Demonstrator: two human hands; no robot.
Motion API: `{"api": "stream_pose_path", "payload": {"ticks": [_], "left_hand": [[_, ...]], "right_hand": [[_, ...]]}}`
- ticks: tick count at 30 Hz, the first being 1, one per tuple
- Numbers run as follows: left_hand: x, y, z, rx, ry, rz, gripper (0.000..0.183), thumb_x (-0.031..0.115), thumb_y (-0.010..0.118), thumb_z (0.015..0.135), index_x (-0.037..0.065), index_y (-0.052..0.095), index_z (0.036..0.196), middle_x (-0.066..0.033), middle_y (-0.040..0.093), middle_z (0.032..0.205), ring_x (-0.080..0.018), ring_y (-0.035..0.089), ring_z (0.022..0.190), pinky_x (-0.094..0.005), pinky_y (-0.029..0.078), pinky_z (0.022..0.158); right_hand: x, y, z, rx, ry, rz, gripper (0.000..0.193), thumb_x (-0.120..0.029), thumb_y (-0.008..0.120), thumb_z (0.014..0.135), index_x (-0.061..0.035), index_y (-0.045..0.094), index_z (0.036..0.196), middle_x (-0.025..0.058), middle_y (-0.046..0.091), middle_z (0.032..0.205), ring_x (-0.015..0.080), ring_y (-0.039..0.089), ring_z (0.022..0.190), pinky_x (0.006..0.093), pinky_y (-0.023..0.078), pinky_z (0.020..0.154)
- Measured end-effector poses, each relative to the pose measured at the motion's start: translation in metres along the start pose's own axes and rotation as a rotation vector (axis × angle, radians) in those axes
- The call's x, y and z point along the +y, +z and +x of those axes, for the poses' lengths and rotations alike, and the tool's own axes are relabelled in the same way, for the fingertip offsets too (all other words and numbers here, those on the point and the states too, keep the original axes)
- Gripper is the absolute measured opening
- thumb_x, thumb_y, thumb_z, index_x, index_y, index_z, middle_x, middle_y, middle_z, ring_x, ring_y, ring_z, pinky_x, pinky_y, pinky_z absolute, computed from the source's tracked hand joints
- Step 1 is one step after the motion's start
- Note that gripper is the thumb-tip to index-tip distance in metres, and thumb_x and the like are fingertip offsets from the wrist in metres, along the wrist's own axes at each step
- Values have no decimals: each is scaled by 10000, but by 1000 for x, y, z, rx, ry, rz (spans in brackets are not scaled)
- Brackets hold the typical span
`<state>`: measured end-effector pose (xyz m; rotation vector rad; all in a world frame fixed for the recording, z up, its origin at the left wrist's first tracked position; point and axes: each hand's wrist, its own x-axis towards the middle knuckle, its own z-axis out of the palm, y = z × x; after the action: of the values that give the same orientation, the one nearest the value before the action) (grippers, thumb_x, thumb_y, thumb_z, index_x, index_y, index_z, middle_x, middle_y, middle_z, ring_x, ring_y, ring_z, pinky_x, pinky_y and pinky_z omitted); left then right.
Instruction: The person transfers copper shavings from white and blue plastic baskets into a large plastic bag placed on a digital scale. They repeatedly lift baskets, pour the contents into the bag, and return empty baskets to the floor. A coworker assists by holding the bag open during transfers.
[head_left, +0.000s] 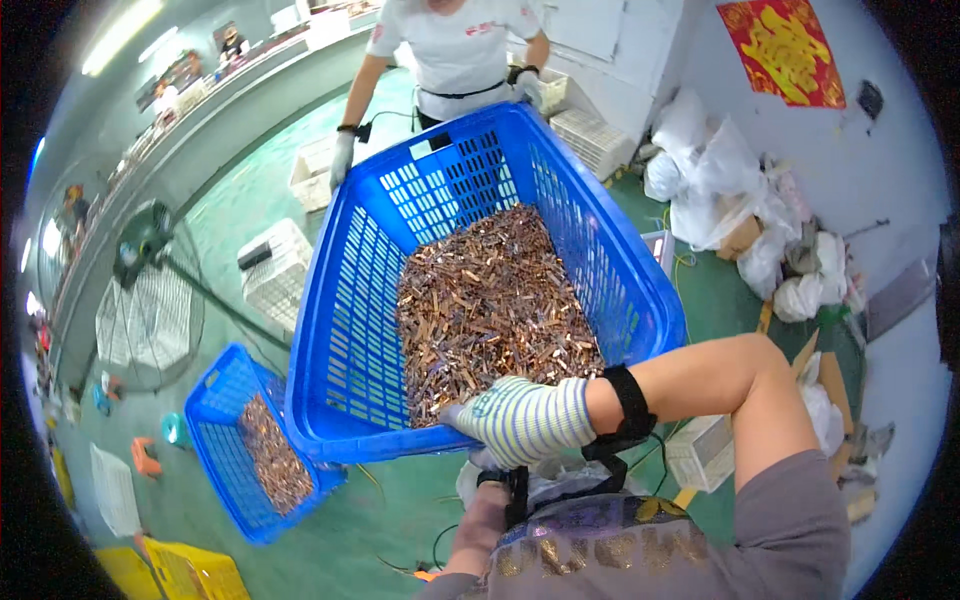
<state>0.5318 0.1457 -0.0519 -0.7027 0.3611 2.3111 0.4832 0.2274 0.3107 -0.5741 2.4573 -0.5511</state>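
Observation:
A large blue plastic basket (318, 446) with slotted walls fills the middle of the view, tilted. Inside lies a heap of small brown and copper-coloured strip-like pieces (490, 310). My right hand (525, 418), in a white glove with green and blue stripes, is closed over the basket's near rim, fingers at the inner side. Below that rim and mostly covered by the right hand is my left hand (486, 461); its fingers are hidden. Across from me, a person in a white shirt (455, 50) holds the far end, one gloved hand (342, 160) at each corner.
A smaller blue basket (215, 440) with similar pieces stands on the green floor at lower left. Near it are a fan (145, 290), a white crate (278, 270) and yellow crates (195, 572). White plastic bags (715, 190) pile along the right wall.

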Motion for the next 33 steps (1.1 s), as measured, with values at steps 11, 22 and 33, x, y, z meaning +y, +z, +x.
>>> {"api": "stream_pose_path", "payload": {"ticks": [11, 22, 33], "left_hand": [[141, 50, 49, 48, 6, 270, 686, 634, 381, 901, 120, 480, 1343, -121, 541, 1308, -332, 529, 1131, -492, 422, 968], [315, 143, 77, 50, 117, 594, 664, 617, 390, 895, 139, 483, 1346, -119, 532, 1327, -353, 520, 1152, -539, 409, 977], [454, 200, 114, -47, 170, 784, 644, 600, 399, 889, 158, 486, 1349, -117, 522, 1345, -375, 511, 1173, -587, 396, 987]], "right_hand": [[68, -53, -3, 295, 5, 43, 603, -110, 674, 706, -83, 476, 1275, 160, 640, 958, 377, 606, 966, 470, 464, 848], [118, -7, -39, 754, 287, 317, 434, -296, 699, 794, -49, 563, 1124, 180, 642, 929, 364, 649, 840, 441, 520, 709], [101, -16, 16, 998, 195, 795, 328, -204, 713, 748, -73, 627, 1037, 151, 653, 824, 324, 657, 784, 402, 509, 695]]}}
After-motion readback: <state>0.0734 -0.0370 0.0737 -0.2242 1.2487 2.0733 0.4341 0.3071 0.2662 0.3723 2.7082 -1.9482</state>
